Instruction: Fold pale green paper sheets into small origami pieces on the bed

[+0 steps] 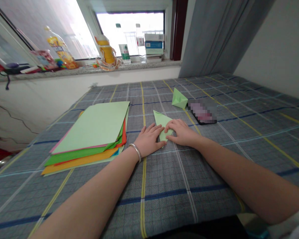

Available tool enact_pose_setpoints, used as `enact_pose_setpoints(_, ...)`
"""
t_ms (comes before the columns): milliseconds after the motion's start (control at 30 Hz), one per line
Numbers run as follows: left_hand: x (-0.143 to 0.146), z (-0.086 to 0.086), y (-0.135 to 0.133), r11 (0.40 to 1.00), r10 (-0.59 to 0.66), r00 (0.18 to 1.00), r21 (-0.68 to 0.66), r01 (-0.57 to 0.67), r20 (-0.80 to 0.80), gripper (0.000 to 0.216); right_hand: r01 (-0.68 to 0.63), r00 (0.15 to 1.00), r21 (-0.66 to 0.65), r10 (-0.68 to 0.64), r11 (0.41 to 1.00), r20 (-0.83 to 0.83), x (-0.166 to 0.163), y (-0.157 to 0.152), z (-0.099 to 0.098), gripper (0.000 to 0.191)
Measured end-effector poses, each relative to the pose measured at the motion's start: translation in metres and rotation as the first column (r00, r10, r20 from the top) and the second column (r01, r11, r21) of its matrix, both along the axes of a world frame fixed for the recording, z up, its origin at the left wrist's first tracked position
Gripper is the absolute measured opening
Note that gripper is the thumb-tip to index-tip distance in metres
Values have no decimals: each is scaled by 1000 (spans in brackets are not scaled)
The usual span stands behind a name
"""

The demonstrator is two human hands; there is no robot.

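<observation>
A light green sheet of folded paper (160,117) lies on the checked cloth between my two hands, one pointed corner reaching away from me. My left hand (149,141), a silver bangle at its wrist, rests flat on the paper's left edge with the fingers stretched out. From the other side, my right hand (179,132) has its fingers curled onto the paper, thumb and forefinger close together at a fold. Part of the paper is hidden under both hands. Beyond them stands a folded green paper boat (179,99).
A stack of coloured paper (92,126) lies to the left. Touching the boat's right side is a phone (202,113) with a blurred screen. Along the windowsill (87,70) stand an orange drink bottle (61,48), a yellow water bottle (107,53), clear bottles and boxes (153,44).
</observation>
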State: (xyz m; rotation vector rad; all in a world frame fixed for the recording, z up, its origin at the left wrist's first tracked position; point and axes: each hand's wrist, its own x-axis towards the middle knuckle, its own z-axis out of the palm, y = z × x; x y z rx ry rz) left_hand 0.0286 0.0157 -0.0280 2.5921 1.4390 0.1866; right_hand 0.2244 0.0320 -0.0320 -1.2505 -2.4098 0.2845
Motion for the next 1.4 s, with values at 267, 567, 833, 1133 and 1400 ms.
enact_pose_setpoints(267,1,1,-1,1000,8,1000,-7,-8,-4,66,136,987,-93,-128,986,94,-6,-5,-1,49)
enact_pose_setpoints(567,1,4,-1,1000,4,1000,-29,-5,-21,68,199,980,-202,-193,959,48,-1,9,-7,60)
enact_pose_setpoints(833,-1,4,0,999,-20,1000,-41,21,20,68,173,980,-145,-185,974,-74,6,12,-7,46)
enact_pose_setpoints(1133,-7,7,2,996,-27,998,-82,31,49,72,151,979,-140,-168,978,-117,14,12,-6,45)
enact_pose_setpoints(1400,-6,-2,6,988,141,987,48,-146,81,54,203,976,-89,-208,975,-60,17,11,-4,55)
